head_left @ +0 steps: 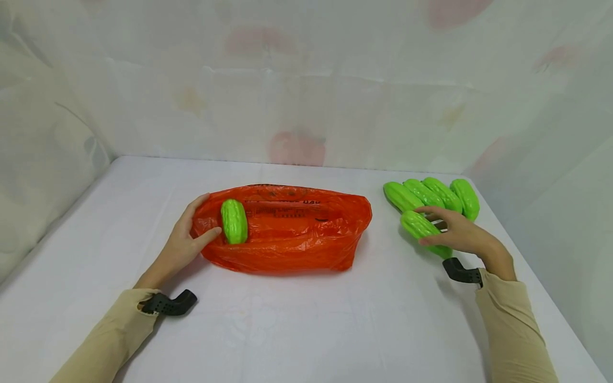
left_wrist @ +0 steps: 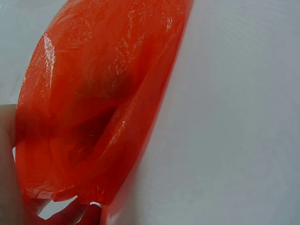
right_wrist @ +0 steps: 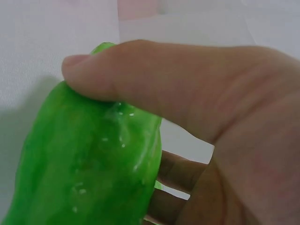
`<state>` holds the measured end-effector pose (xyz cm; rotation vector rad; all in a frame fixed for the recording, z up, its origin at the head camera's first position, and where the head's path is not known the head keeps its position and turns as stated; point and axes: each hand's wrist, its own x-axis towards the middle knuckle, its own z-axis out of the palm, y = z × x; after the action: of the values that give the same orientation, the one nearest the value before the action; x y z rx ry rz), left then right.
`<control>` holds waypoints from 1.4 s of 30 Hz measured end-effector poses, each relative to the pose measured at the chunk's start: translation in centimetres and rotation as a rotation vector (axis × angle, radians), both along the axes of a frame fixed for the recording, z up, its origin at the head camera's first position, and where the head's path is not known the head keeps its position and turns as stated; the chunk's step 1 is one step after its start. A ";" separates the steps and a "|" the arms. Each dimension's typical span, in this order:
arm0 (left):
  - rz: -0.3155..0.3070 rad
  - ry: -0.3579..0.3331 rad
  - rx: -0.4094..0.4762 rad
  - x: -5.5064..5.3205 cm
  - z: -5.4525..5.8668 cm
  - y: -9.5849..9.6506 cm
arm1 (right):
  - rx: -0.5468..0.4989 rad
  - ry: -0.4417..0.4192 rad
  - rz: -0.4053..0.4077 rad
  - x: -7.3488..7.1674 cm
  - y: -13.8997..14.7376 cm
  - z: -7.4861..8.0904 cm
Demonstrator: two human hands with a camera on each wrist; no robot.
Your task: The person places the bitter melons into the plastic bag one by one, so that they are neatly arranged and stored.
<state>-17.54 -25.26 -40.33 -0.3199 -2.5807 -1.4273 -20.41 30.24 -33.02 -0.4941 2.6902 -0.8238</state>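
Note:
My left hand (head_left: 189,234) grips the left end of a red plastic bag (head_left: 282,260), its thumb at the near side and fingers at the far rim. The bag lies with its mouth spread wide, and a bright green bitter melon (head_left: 234,222) rests inside near that hand. In the left wrist view, the red bag (left_wrist: 93,61) fills much of the left side. Over on the right, my right hand (head_left: 460,231) holds another bitter melon (head_left: 423,230), tilted, between thumb and fingers. The right wrist view shows the thumb across this bitter melon (right_wrist: 89,154) with fingers behind it.
Several more green bitter melons (head_left: 442,192) lie side by side at the back right of the white table (head_left: 306,324), just beyond my right hand. Patterned sheeting (head_left: 335,106) stands behind the table and along both sides. Black wrist mounts (head_left: 170,304) jut from both sleeves.

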 end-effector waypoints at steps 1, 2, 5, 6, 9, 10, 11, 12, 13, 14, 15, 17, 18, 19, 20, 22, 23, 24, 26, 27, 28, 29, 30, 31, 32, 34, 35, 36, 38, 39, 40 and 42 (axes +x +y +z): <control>0.001 -0.001 -0.001 0.0 0.0 0.0 | -0.003 -0.001 -0.003 0.0 -0.1 0.0; 0.001 0.000 -0.002 0.0 0.0 0.0 | -0.007 -0.002 -0.005 0.0 -0.1 0.0; 0.000 0.000 -0.006 0.0 -0.1 -0.1 | -0.014 -0.004 -0.006 0.1 -0.4 0.0; -0.001 0.001 -0.007 0.0 -0.1 -0.1 | -0.018 -0.007 -0.006 0.1 -0.5 0.0; 0.000 0.001 -0.009 -0.1 -0.1 -0.1 | -0.023 -0.007 -0.006 0.0 -0.8 0.0; 0.001 0.001 -0.008 -0.1 -0.1 -0.1 | -0.022 -0.006 -0.009 0.0 -0.9 0.1; 0.001 0.002 -0.008 -0.1 -0.1 -0.1 | -0.024 -0.005 -0.012 0.1 -1.0 0.1; 0.001 0.001 -0.007 -0.1 -0.1 -0.1 | -0.022 -0.001 -0.015 0.1 -1.1 0.1; -0.001 -0.001 -0.007 -0.1 -0.1 -0.1 | -0.019 0.002 -0.017 0.1 -1.2 0.1; -0.001 -0.003 -0.006 -0.1 -0.1 -0.1 | -0.016 0.004 -0.021 0.1 -1.3 0.1; -0.001 -0.005 -0.006 -0.1 -0.1 -0.1 | -0.014 0.007 -0.026 0.1 -1.4 0.1; -0.003 -0.007 -0.005 0.0 0.0 -0.1 | -0.014 0.011 -0.030 0.0 -1.5 0.0; -0.003 -0.009 -0.004 0.0 0.0 -0.1 | -0.014 0.012 -0.033 0.0 -1.6 0.0; -0.003 -0.010 -0.003 0.0 0.0 -0.1 | -0.017 0.010 -0.033 0.0 -1.7 -0.1; -0.003 -0.012 -0.001 0.0 0.0 -0.1 | -0.020 0.009 -0.034 -0.1 -1.7 -0.1; -0.005 -0.012 0.001 0.0 -0.1 -0.2 | -0.025 0.008 -0.034 -0.1 -1.8 -0.2; -0.005 -0.012 0.002 0.0 -0.1 -0.2 | -0.028 0.007 -0.034 -0.1 -1.9 -0.2; -0.006 -0.011 0.003 0.0 -0.1 -0.2 | -0.031 0.007 -0.032 -0.1 -1.9 -0.2; -0.005 -0.009 0.003 0.0 -0.1 -0.2 | -0.034 0.013 -0.028 -0.1 -2.0 -0.3; -0.004 -0.007 0.001 0.0 -0.1 -0.1 | -0.034 0.017 -0.027 -0.1 -2.1 -0.3; -0.003 -0.004 -0.001 0.0 -0.1 -0.1 | -0.035 0.019 -0.027 -0.1 -2.1 -0.2; -0.002 -0.003 -0.003 0.0 -0.1 -0.1 | -0.036 0.020 -0.026 -0.1 -2.2 -0.2; -0.001 -0.003 -0.004 0.0 -0.2 -0.1 | -0.036 0.023 -0.024 0.0 -2.3 -0.2; -0.001 -0.004 -0.004 0.0 -0.2 -0.1 | -0.037 0.025 -0.024 0.0 -2.3 -0.2; -0.001 -0.006 -0.005 0.0 -0.2 -0.2 | -0.038 0.025 -0.024 0.0 -2.4 -0.2; -0.003 -0.010 -0.005 0.0 -0.2 -0.2 | -0.040 0.024 -0.024 0.0 -2.5 -0.1; -0.003 -0.012 -0.005 0.0 -0.2 -0.2 | -0.041 0.024 -0.024 0.0 -2.5 0.0; -0.005 -0.015 -0.004 0.0 -0.2 -0.2 | -0.042 0.023 -0.026 0.1 -2.6 0.0; -0.005 -0.018 -0.003 0.0 -0.1 -0.2 | -0.040 0.021 -0.031 0.2 -2.7 0.2; -0.005 -0.018 -0.003 0.0 -0.1 -0.2 | -0.039 0.020 -0.033 0.2 -2.8 0.3; -0.005 -0.020 -0.003 0.1 -0.1 -0.2 | -0.038 0.020 -0.036 0.2 -2.9 0.3; -0.006 -0.023 -0.001 0.1 -0.1 -0.2 | -0.036 0.018 -0.042 0.3 -3.1 0.5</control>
<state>-17.45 -25.49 -40.40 -0.3132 -2.6003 -1.4405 -20.08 27.15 -32.56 -0.4569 2.7153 -0.8843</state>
